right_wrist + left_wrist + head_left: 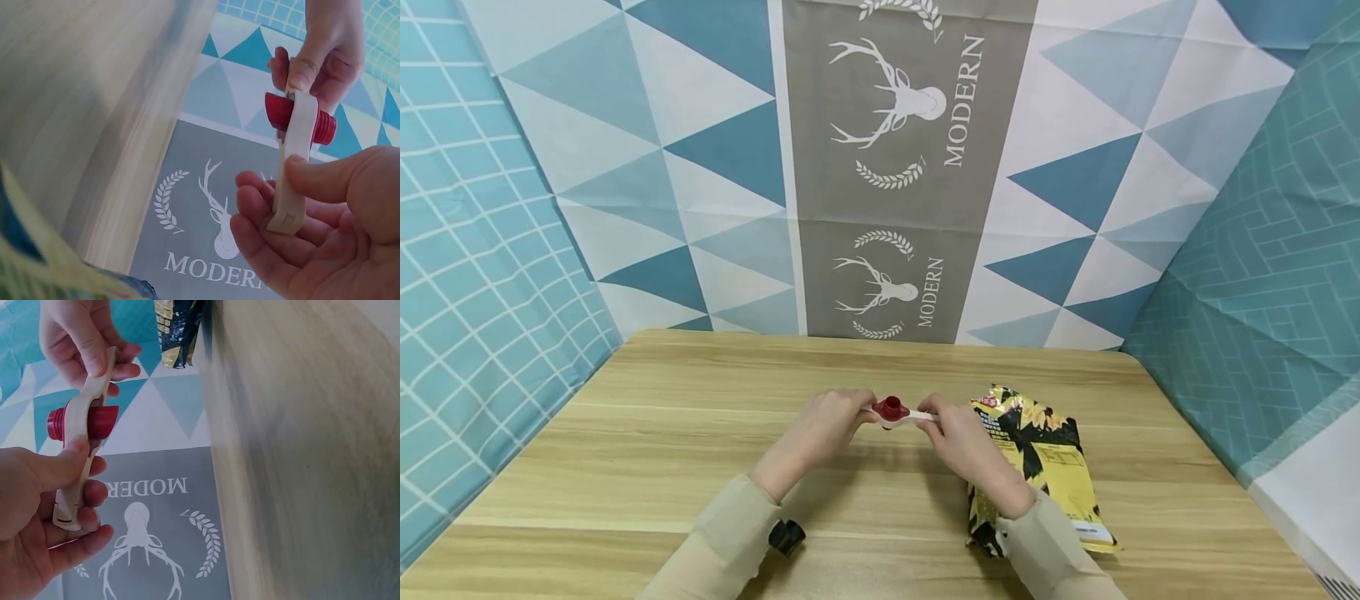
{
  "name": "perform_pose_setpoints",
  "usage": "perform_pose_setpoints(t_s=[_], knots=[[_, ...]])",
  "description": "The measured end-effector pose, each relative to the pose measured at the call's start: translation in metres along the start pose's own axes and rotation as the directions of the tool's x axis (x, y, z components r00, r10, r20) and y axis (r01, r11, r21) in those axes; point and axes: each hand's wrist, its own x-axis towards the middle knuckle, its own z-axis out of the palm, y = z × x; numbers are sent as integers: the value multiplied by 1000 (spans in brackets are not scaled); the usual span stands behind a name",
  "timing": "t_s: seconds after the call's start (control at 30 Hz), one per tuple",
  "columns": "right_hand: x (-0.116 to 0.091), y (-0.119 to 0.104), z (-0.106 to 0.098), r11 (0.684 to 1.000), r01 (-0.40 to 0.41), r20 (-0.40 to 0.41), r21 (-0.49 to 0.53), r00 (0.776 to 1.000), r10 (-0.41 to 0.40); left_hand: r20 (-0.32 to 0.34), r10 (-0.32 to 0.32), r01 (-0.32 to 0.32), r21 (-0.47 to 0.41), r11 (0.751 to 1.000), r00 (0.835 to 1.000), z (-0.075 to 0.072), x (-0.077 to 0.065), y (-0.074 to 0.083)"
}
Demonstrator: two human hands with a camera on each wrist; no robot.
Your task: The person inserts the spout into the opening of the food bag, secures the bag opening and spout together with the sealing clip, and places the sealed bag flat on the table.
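Head view: above the counter, the left hand and the right hand pinch 1 white clip by its 2 ends, a red spout at its middle. A yellow-and-black bag lies partly beneath the right forearm.

Left wrist view: the left thumb presses the clip against curled fingers.

Right wrist view: right thumb and fingers grip the opposite end.

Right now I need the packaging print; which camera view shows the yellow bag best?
The head view: it shows most of the yellow bag and its print, with the right arm covering some. The left wrist view catches only a cropped end; the right wrist view has just a blurred yellowish patch, probably the bag.
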Motion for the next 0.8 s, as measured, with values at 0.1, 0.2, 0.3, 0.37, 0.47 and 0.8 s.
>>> perform_pose_setpoints(t_s=[0.1,0.2,0.3,0.37,0.47,0.8], knots=[[0,-2,1,1000,-4,-30,-11,1000,3,-40,-5,6,24,1000,999,1,0,1],[-1,-3,2,1000,-7,-62,-13,998,6,-62,-5,7,37,999,998,2,0,1],[-1,-4,3,1000,-9,-96,-15,995,7,-82,10,-6,47,999,997,2,0,0],[-1,-4,3,1000,-9,-106,-7,994,8,-91,31,-26,49,998,995,1,0,-1],[-1,-6,2,1000,-14,-99,17,995,15,-89,58,-55,35,998,994,0,0,-4],[-1,-4,0,999,-5,-27,47,1000,6,31,-21,23,-43,999,999,-6,0,0]])
